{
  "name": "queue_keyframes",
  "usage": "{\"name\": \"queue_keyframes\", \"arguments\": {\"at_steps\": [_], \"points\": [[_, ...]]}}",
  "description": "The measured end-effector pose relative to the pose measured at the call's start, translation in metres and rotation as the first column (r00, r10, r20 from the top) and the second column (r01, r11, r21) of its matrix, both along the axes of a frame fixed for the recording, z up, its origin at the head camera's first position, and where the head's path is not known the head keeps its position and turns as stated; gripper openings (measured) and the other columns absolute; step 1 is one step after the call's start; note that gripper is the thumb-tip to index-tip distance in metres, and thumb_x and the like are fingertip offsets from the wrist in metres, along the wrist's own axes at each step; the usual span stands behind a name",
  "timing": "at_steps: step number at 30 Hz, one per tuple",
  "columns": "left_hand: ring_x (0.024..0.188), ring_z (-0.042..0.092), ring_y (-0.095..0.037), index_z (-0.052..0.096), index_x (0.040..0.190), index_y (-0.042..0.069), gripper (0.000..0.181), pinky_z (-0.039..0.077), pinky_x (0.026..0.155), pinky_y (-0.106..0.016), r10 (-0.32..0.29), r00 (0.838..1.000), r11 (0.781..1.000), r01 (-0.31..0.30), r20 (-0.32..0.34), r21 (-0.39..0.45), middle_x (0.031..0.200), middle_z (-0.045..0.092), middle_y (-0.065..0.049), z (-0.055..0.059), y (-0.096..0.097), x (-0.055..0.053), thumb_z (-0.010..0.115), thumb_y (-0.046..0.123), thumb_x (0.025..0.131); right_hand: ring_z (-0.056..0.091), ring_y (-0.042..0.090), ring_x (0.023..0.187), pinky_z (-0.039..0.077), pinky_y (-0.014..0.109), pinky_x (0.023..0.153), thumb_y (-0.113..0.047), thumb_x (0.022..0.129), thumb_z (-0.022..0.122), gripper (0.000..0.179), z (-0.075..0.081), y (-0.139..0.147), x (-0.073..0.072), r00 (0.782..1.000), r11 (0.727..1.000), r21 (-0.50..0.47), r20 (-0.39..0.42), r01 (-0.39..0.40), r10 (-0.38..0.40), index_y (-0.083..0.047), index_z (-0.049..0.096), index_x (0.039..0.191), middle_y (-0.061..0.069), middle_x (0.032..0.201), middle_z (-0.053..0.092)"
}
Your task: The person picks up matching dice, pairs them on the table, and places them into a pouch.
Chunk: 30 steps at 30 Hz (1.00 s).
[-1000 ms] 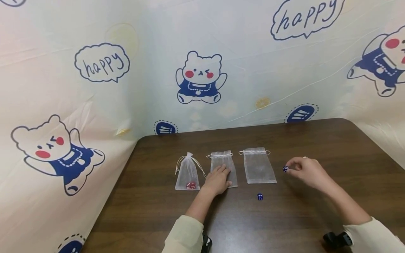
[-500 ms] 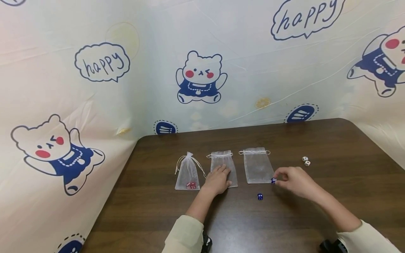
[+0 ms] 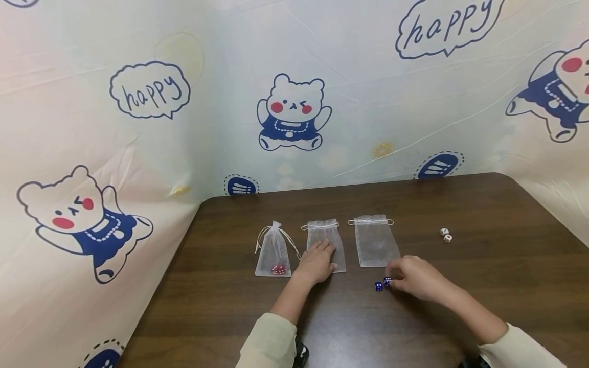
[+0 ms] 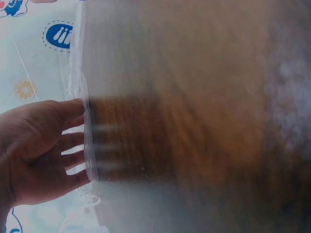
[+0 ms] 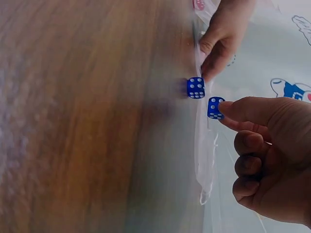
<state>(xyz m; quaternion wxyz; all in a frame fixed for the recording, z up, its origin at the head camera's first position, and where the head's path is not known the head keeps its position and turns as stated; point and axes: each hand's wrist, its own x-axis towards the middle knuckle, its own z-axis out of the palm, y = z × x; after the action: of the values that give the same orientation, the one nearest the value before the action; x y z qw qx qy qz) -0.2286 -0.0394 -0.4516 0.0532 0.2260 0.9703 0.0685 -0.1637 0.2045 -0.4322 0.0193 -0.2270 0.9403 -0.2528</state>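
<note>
The pinched blue die point(image 3: 387, 281), clamped by the right hand point(image 3: 416, 278) between thumb and forefinger, is closing on the second blue die point(image 3: 379, 286) just beyond the fingertips, apparently pairing them, while the left hand point(image 3: 316, 261), fingers parted, is resting on the middle drawstring pouch point(image 3: 322, 231).

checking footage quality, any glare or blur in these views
Head view: pale glare on the near tabletop; left wrist view: tabletop blurred, pale patch at right; right wrist view: tabletop blurred, but the pinched blue die fairly crisp.
</note>
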Motion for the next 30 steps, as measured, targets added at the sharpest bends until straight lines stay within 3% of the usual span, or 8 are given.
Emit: {"name": "queue_keyframes", "arguments": {"at_steps": [3, 10, 19, 23, 27, 30], "points": [[0.13, 0.035, -0.027, 0.05, 0.132, 0.011, 0.049, 0.036, 0.097, -0.048, 0.002, 1.0, 1.0, -0.002, 0.002, -0.001, 0.141, 0.041, -0.01, 0.0006, 0.0, 0.0002, 0.062, 0.028, 0.088, 0.046, 0.009, 0.066, 0.039, 0.031, 0.058, -0.01, 0.076, 0.073, 0.011, -0.001, -0.0022, 0.0002, 1.0, 0.999, 0.043, 0.021, 0.008, -0.009, -0.017, 0.065, 0.079, -0.01, 0.074, 0.059], [0.131, 0.032, -0.027, 0.048, 0.134, 0.011, 0.05, 0.035, 0.098, -0.049, 0.007, 1.0, 1.0, -0.007, 0.024, 0.007, 0.143, 0.039, -0.009, 0.0013, 0.0005, 0.0014, 0.061, 0.028, 0.089, 0.05, 0.012, 0.07, 0.042, 0.034, 0.058, -0.013, 0.072, 0.075, 0.016, -0.0044, -0.006, 0.0039, 0.999, 0.991, 0.127, -0.043, 0.037, -0.031, -0.02, 0.061, 0.075, -0.009, 0.071, 0.054], [0.131, 0.033, -0.026, 0.05, 0.133, 0.011, 0.049, 0.035, 0.098, -0.048, 0.007, 1.0, 1.0, -0.007, 0.015, 0.002, 0.142, 0.04, -0.009, -0.0006, 0.0005, 0.0025, 0.061, 0.028, 0.088, 0.052, 0.014, 0.071, 0.043, 0.033, 0.055, -0.011, 0.071, 0.076, 0.017, -0.0058, -0.0074, 0.0077, 0.999, 0.987, 0.157, -0.016, 0.044, -0.042, -0.018, 0.062, 0.078, -0.008, 0.073, 0.055], [0.131, 0.033, -0.026, 0.049, 0.133, 0.011, 0.049, 0.035, 0.098, -0.049, 0.007, 1.0, 1.0, -0.007, 0.022, 0.005, 0.142, 0.04, -0.009, -0.0005, 0.0008, 0.0031, 0.061, 0.028, 0.089, 0.057, 0.019, 0.078, 0.047, 0.038, 0.06, -0.011, 0.071, 0.077, 0.019, -0.0032, -0.0066, 0.0087, 0.998, 0.985, 0.165, -0.018, 0.056, -0.053, -0.018, 0.064, 0.083, -0.006, 0.079, 0.059], [0.13, 0.034, -0.027, 0.05, 0.133, 0.011, 0.049, 0.036, 0.098, -0.048, 0.001, 1.0, 1.0, -0.001, 0.019, -0.002, 0.142, 0.04, -0.009, 0.0013, 0.0009, 0.0012, 0.061, 0.029, 0.088, 0.056, 0.018, 0.076, 0.047, 0.037, 0.059, -0.012, 0.071, 0.077, 0.02, 0.0, -0.0059, 0.0069, 0.989, 0.988, 0.123, -0.122, 0.098, -0.083, -0.018, 0.065, 0.086, -0.004, 0.077, 0.059], [0.128, 0.037, -0.027, 0.053, 0.131, 0.012, 0.048, 0.037, 0.097, -0.047, -0.009, 1.0, 1.0, 0.009, 0.002, -0.009, 0.14, 0.043, -0.009, 0.0035, 0.0005, -0.0011, 0.063, 0.029, 0.087, 0.05, 0.011, 0.067, 0.042, 0.031, 0.054, -0.011, 0.072, 0.077, 0.019, 0.0013, -0.0066, 0.0054, 0.969, 0.993, 0.055, -0.231, 0.107, -0.092, -0.016, 0.065, 0.086, -0.006, 0.07, 0.054]]}}
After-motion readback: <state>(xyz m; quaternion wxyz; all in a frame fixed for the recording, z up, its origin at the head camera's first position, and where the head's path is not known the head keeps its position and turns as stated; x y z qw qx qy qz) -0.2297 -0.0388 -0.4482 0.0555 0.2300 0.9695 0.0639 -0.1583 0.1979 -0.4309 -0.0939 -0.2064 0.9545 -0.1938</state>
